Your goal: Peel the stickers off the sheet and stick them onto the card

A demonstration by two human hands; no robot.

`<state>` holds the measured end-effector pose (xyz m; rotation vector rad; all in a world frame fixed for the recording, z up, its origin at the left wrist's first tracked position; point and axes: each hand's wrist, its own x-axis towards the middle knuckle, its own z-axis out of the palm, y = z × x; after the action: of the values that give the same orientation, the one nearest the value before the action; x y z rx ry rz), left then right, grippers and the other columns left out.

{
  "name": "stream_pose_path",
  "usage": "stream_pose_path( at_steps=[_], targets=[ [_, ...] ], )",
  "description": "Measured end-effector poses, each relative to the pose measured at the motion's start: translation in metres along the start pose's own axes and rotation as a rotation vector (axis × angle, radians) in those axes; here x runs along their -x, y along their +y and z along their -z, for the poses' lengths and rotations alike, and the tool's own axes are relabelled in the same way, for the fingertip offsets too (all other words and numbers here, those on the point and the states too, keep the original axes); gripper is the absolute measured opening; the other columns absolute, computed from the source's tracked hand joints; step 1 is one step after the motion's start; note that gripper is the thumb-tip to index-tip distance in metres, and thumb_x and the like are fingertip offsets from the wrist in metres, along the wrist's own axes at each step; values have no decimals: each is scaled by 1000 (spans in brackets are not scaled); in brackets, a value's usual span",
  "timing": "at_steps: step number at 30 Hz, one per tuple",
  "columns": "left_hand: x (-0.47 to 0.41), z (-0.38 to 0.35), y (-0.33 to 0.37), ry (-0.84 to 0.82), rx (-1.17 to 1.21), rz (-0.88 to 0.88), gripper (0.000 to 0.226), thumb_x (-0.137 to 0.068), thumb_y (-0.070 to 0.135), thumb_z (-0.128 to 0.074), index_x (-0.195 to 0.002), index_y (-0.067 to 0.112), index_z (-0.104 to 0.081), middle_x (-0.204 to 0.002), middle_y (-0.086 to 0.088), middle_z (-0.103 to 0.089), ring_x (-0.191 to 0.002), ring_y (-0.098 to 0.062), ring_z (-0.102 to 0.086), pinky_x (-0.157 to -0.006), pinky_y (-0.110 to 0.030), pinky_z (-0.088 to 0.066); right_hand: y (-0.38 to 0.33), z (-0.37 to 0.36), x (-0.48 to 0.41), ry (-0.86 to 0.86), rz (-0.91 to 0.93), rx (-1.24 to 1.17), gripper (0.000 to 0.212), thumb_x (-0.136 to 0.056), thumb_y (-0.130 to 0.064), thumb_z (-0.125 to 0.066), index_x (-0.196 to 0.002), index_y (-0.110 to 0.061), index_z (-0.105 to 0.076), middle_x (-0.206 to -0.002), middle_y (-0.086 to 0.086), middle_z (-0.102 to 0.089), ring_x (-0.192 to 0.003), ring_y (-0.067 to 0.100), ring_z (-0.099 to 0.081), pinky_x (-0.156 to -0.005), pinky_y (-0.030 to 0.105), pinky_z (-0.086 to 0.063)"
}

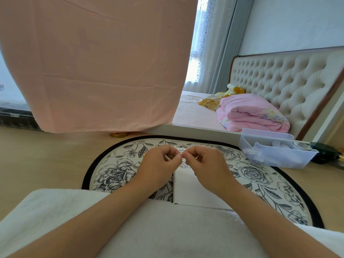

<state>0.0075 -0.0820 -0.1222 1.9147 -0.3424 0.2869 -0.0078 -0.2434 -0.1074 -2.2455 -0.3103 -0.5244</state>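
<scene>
Fingertips (178, 157) of both hands meet over a round flowery mat (115, 170). The left hand (160, 165) and the right hand (206, 164) are both curled up tight. Together they pinch the top of a small sheet (184, 164) with tiny pictures on it. The sheet hangs just below the fingertips. I cannot tell if a sticker is coming off.

A white card (183, 190) lies flat on the mat at 6 o'clock from the hands. The right wrist is partly over it. The mat has a black rim and sits on a pale wood desk (46, 164).

A white fluffy towel (55, 211) lies under both arms at 6 o'clock.

A clear plastic bin (279, 157) stands on the desk at 3 o'clock, just beside the mat. A gold lid (118, 135) sits at 11 o'clock. Above it hangs a big pink cloth (93, 62). A bed with a folded pink quilt (251, 114) is at 2 o'clock.
</scene>
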Motion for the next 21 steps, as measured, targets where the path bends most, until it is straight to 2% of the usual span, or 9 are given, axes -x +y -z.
stream_pose_path(
  at_steps=[3, 6, 7, 11, 14, 16, 19, 21],
  targets=[
    [0, 0, 0, -1, -6, -21, 15, -90, 21, -66, -75, 26, -66, -53, 19, -55, -49, 0, -44, -49, -13, -39, -5, -1, 0, -12, -73, -91, 18, -93, -24, -67, -76, -25, -73, -70, -9, -69, -55, 1, -56, -61, 19, -47],
    [0, 0, 1, -5, 8, -49, 15, -90, 20, -63, -76, 24, -64, -62, 8, -58, -55, -1, -46, -51, -13, -40, -9, -1, 0, -41, -165, -209, 18, -95, -22, -65, -78, -20, -73, -67, -6, -67, -48, 5, -55, -53, 17, -45],
    [0, 0, 1, -7, 13, -62, 15, -91, 19, -62, -76, 24, -62, -64, 5, -59, -59, -2, -47, -53, -14, -40, -10, -1, 0, -59, -200, -260, 17, -95, -21, -64, -81, -17, -73, -68, -5, -67, -49, 7, -55, -50, 18, -44],
    [0, 1, 1, -40, 32, -84, 15, -93, 20, -59, -79, 24, -59, -73, 13, -59, -71, -3, -52, -63, -18, -44, -10, 1, 0, -116, -278, -451, 15, -96, -20, -63, -91, -11, -74, -88, 6, -73, -61, 17, -62, -48, 30, -47],
    [1, 0, 1, -50, 23, -68, 12, -94, 23, -58, -82, 25, -59, -79, 12, -61, -73, 1, -55, -63, -19, -42, -10, 5, -1, -107, -239, -453, 8, -92, -21, -71, -93, -16, -77, -88, 1, -74, -64, 14, -64, -50, 29, -50],
    [1, 0, 3, -44, 16, -83, 14, -95, 22, -59, -82, 26, -60, -78, 14, -61, -68, 5, -54, -58, -12, -39, -10, 7, -3, -88, -231, -439, 6, -90, -19, -74, -93, -18, -79, -86, -2, -75, -65, 13, -65, -51, 28, -51],
    [0, 0, 3, -17, 6, -112, 17, -94, 20, -59, -79, 28, -59, -77, 23, -61, -79, 6, -56, -61, -8, -40, -8, 10, -5, -67, -248, -438, 7, -90, -18, -74, -90, -18, -80, -86, -4, -77, -66, 15, -68, -51, 28, -50],
    [1, -1, 4, -15, 11, -116, 18, -94, 20, -60, -79, 30, -60, -79, 25, -62, -82, 4, -57, -63, -10, -39, -9, 12, -5, -65, -244, -415, 8, -91, -19, -73, -86, -18, -79, -85, -6, -76, -64, 15, -69, -50, 27, -50]
  ],
)
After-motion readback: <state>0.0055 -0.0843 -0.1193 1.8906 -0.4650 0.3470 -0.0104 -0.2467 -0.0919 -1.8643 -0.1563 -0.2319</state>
